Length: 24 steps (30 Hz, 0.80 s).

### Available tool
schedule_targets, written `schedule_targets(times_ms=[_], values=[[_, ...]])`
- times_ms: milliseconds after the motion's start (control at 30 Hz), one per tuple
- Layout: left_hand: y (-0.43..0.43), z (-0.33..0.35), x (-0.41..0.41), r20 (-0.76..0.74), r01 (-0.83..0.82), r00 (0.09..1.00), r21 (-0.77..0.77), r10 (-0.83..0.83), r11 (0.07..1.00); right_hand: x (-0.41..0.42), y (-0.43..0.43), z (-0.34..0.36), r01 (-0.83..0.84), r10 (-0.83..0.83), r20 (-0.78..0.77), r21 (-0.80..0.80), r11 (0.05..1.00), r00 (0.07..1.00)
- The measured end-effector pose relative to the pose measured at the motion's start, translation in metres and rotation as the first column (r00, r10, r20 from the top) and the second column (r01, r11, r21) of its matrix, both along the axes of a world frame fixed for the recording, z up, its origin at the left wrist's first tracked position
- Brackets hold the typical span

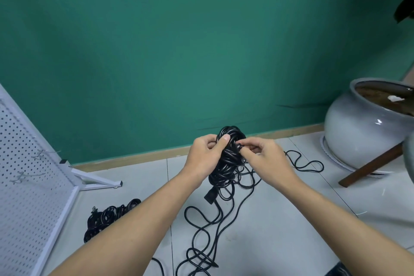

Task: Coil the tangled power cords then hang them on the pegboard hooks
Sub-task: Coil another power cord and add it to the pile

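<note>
Forearms (139,231) are seen closest, reaching up from the bottom edge toward the middle of the frame. At their ends, the left hand (205,159) is closed round a black coiled cord (228,159), with the thumb laid over the upper loops, and the bundle is held upright between both hands. The right hand (266,157) is pinched on a strand or a small plug at the coil's right side; which of the two cannot be told. Below the hands, the loose cord (201,231) is trailed in open loops over the tiled floor (280,219) toward the bottom edge, and a black connector (211,195) is hung just under the bundle.

The step in hand is judged to be winding. It is done well if the bundle is clamped firmly by the left hand while slack is fed in by the right, each turn laid to the same size. Crossings in the trailing loops are best shaken out before being drawn in.

At lower left a second cord bundle (107,215) is laid on the floor, just beside the white pegboard (29,186). Its wire hooks (42,153) are seen near the left edge, well apart from the hands.
</note>
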State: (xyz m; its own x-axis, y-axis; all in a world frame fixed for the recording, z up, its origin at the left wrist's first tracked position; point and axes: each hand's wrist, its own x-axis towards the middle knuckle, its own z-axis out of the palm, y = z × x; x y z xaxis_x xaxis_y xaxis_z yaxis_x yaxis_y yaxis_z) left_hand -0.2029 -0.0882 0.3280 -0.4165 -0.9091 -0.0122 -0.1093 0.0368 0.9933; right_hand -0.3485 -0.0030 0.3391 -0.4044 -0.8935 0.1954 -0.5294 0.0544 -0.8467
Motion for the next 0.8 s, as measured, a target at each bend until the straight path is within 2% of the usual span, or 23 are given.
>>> schedule_targets(times_ms=[67, 167, 267, 367, 567, 667, 800], values=[[0.000, -0.002, -0.001, 0.000, 0.003, 1.000, -0.023, -0.003, 1.000, 0.002, 0.000, -0.002, -0.003, 0.003, -0.108, 0.004, 1.000, 0.994], [-0.004, -0.003, 0.000, 0.001, 0.023, 1.000, -0.076, -0.023, 0.997, -0.003, 0.000, 0.000, -0.014, 0.013, -0.149, -0.007, 1.000, 0.989], [-0.005, -0.005, 0.002, 0.044, 0.065, 0.997, -0.137, -0.059, 0.988, -0.007, 0.002, 0.003, -0.062, 0.078, -0.185, 0.095, 0.994, 0.980], [-0.003, -0.006, 0.000, 0.083, 0.085, 0.994, -0.167, -0.072, 0.982, -0.007, 0.001, 0.005, -0.093, 0.140, -0.317, 0.157, 0.983, 0.938], [-0.002, 0.000, -0.006, 0.171, 0.004, 0.985, -0.203, 0.032, 0.979, -0.009, -0.001, 0.008, -0.096, 0.102, -0.405, 0.034, 0.995, 0.908], [-0.001, 0.003, -0.007, 0.226, -0.038, 0.970, -0.243, 0.094, 0.969, -0.007, 0.001, 0.007, -0.096, 0.092, -0.475, 0.016, 0.995, 0.875], [-0.001, 0.004, -0.006, 0.271, -0.014, 0.958, -0.278, 0.092, 0.960, -0.012, 0.000, 0.012, -0.072, 0.068, -0.477, 0.009, 0.997, 0.876]])
